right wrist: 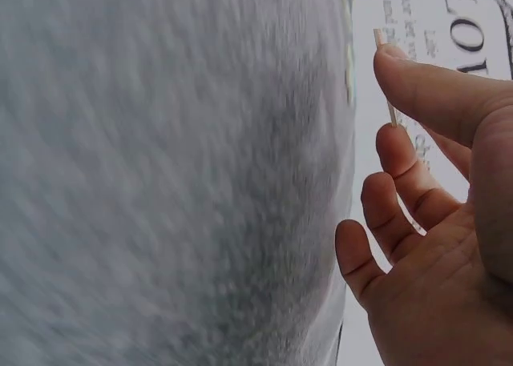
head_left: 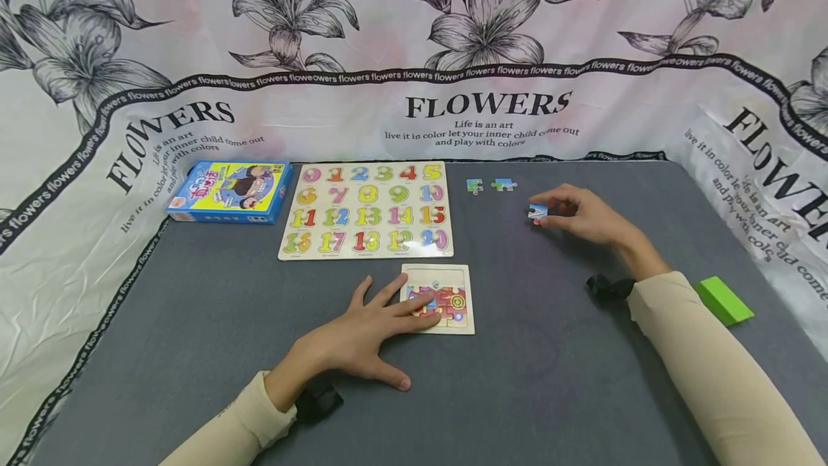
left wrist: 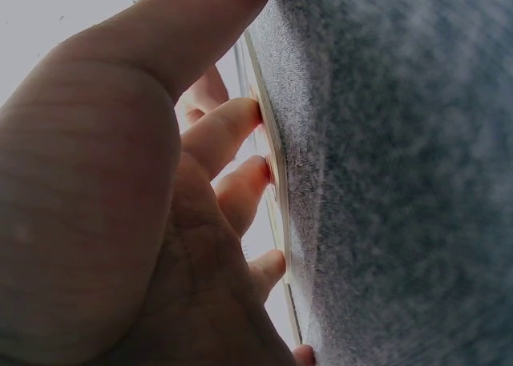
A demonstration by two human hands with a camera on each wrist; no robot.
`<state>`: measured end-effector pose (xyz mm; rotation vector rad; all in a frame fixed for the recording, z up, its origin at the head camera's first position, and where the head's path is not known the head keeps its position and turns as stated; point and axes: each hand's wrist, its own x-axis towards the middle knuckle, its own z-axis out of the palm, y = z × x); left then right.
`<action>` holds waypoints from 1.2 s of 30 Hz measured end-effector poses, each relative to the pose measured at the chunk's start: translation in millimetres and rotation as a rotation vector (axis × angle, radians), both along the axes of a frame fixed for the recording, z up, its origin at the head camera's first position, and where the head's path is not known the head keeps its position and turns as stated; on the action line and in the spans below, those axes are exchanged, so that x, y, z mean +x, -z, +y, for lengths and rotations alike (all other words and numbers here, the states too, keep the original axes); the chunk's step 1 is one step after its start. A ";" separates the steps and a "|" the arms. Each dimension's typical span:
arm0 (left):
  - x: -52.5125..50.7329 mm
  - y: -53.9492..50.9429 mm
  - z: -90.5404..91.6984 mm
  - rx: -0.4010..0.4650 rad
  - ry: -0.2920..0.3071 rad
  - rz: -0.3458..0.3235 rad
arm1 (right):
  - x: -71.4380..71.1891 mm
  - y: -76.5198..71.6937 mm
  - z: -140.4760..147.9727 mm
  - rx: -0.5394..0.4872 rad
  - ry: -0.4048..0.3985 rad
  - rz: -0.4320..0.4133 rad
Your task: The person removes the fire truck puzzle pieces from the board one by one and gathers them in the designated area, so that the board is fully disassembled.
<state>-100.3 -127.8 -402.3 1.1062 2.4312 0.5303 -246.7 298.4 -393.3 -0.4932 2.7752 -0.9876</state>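
Observation:
My left hand (head_left: 359, 333) lies spread over a small wooden puzzle tray (head_left: 470, 300), its fingertips resting on the pieces in the lower part. Red, yellow and blue pieces (head_left: 456, 299) show beside the fingers; some are covered by them. In the left wrist view the fingertips touch the thin board (left wrist: 280, 198). To the right, my right hand (head_left: 585, 216) pinches a blue and white puzzle piece (head_left: 536, 213) between thumb and fingers. The right wrist view shows this piece (right wrist: 391, 110) edge-on, above the cloth. Two loose puzzle pieces (head_left: 475, 185) lie farther back, left of that hand.
Behind the tray is a large number board (head_left: 365, 250). A blue and yellow box (head_left: 226, 193) stands at the back left. Near the right forearm sits a green block (head_left: 726, 300). A flower-printed curtain (head_left: 485, 128) borders the grey table (head_left: 517, 394).

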 end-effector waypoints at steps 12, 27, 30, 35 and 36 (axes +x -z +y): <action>1.9 0.5 -0.7 0.010 -0.003 -0.004 | -25.3 7.2 12.1 0.050 0.034 0.027; 1.5 -0.9 -0.2 -0.009 0.006 -0.004 | -55.5 6.9 8.6 0.092 0.057 -0.016; 1.3 -0.2 0.0 -0.004 0.009 -0.004 | -57.4 8.0 8.8 0.092 0.049 -0.017; 0.9 -0.6 -0.5 -0.004 0.008 -0.002 | -57.5 9.1 9.2 0.059 0.073 -0.031; 0.7 -0.8 -0.7 -0.005 0.006 -0.003 | -57.1 9.4 9.4 0.051 0.085 -0.036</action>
